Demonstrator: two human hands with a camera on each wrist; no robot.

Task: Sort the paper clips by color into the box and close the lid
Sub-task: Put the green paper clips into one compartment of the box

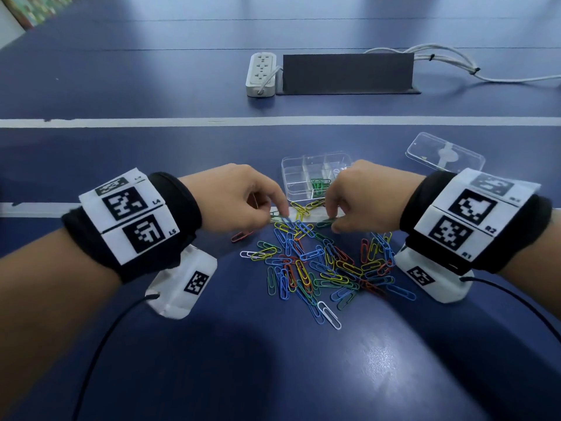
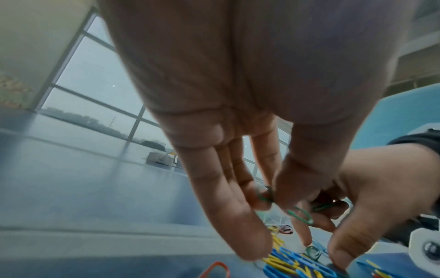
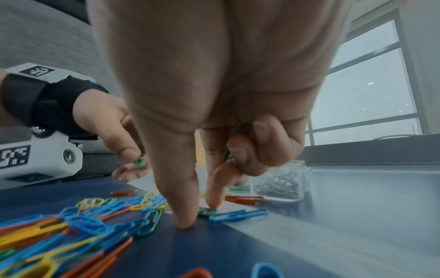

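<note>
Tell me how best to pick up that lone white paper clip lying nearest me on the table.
The white paper clip lies flat on the table, at the pile's near edge, its near rounded end clear of the rest. I would come straight down from above and pinch that end, thumb and forefinger across its two long sides, probably tipping it up with a fingertip first.

Mixed-colour paper clips (image 1: 318, 265) heaped mid-frame; above, open clear box (image 1: 315, 174) holding green clips (image 1: 318, 185); lid (image 1: 444, 153) upper right.
</note>
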